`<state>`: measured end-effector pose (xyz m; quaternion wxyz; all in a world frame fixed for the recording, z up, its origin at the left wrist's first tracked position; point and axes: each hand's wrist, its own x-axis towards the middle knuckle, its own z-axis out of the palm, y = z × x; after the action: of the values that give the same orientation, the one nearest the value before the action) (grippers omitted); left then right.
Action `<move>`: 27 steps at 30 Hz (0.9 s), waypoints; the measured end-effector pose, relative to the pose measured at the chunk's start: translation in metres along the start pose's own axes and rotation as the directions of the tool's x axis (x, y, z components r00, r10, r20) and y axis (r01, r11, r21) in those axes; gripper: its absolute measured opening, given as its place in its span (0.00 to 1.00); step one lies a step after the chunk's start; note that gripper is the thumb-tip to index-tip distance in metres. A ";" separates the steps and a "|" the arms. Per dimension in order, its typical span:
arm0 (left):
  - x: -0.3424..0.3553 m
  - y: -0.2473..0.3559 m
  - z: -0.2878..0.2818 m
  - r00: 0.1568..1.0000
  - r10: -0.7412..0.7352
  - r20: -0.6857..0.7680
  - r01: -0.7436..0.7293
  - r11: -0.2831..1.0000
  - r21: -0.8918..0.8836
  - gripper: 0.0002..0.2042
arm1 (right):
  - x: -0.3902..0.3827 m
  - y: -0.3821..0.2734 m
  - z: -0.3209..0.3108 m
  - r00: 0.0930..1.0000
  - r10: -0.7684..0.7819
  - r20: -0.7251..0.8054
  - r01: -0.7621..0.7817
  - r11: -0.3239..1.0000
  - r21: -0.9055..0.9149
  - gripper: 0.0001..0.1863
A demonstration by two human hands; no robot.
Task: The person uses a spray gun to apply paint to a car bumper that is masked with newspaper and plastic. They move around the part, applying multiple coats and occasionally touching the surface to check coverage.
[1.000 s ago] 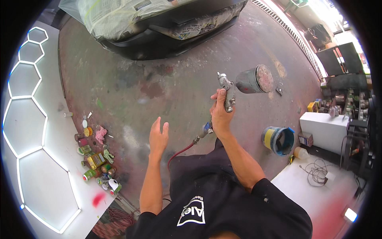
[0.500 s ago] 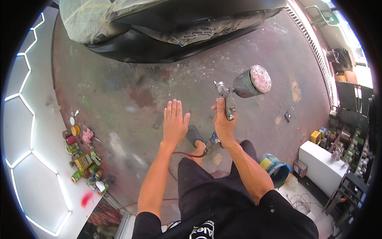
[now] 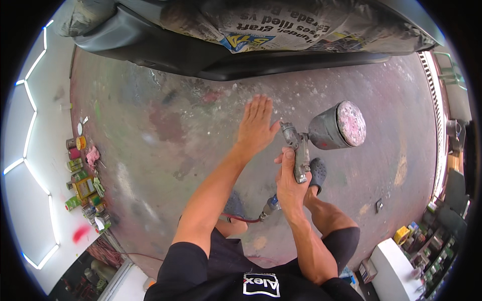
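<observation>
My right hand [image 3: 290, 181] grips the handle of a metal spray gun [image 3: 299, 150] with a round paint cup [image 3: 337, 125] on top, its lid stained pink. A red air hose [image 3: 241, 218] runs from the gun's base back between my legs. My left hand [image 3: 256, 126] is held out flat with fingers spread, just left of the gun's nozzle, holding nothing. Ahead lies a dark car body panel [image 3: 201, 55] masked with newspaper [image 3: 281, 25].
Several paint cans and small pots [image 3: 80, 170] line the white wall at left. The stained concrete floor [image 3: 160, 130] spreads around me. A white cabinet [image 3: 396, 266] and cluttered shelves [image 3: 442, 236] stand at lower right.
I have stepped closer to the masked car panel. My left hand has risen and reached forward beside the spray gun, which stays in my right hand.
</observation>
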<state>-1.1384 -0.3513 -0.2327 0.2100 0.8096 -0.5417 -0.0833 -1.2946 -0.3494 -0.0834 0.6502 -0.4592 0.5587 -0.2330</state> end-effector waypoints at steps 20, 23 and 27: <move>0.058 -0.168 0.036 0.971 0.069 -0.228 0.000 0.957 0.290 0.39 | 0.050 0.040 -0.042 0.997 -0.066 -0.044 0.066 0.998 -0.002 0.25; 0.051 -0.174 0.051 0.927 -0.020 -0.375 0.146 0.939 0.312 0.40 | 0.043 0.044 -0.041 0.995 -0.103 -0.015 0.103 0.995 0.001 0.25; 0.098 -0.096 0.090 0.958 0.015 -0.286 0.046 0.978 0.205 0.41 | 0.037 0.048 -0.032 0.995 -0.100 0.002 0.100 0.995 0.012 0.24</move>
<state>-1.0509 -0.4320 -0.3462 0.1988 0.8349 -0.5052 0.0904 -1.3254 -0.3676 -0.1422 0.6412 -0.4830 0.5326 -0.2680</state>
